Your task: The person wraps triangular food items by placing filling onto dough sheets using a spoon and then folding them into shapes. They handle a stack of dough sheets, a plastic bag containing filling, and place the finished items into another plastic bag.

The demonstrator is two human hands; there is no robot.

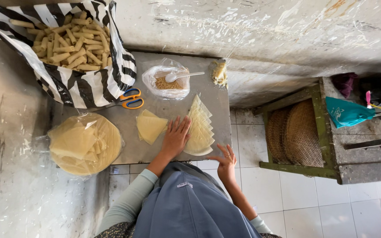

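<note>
I read the left hand [175, 135] flat and released on the desk [208, 94], touching the fanned wrapper wedges [199, 130] just to its right, their row running front-to-back; right hand [226, 161] empty, open at the near end.

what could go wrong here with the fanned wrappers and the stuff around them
1. The fanned row of wedge-shaped wrappers reaches the tray's near right edge; the right hand works there and might nudge some off onto the tiled floor.
2. The left hand rests flat beside the thin sheets, which may tear.
3. The spoon sits in an open bag of filling that could tip.
</note>
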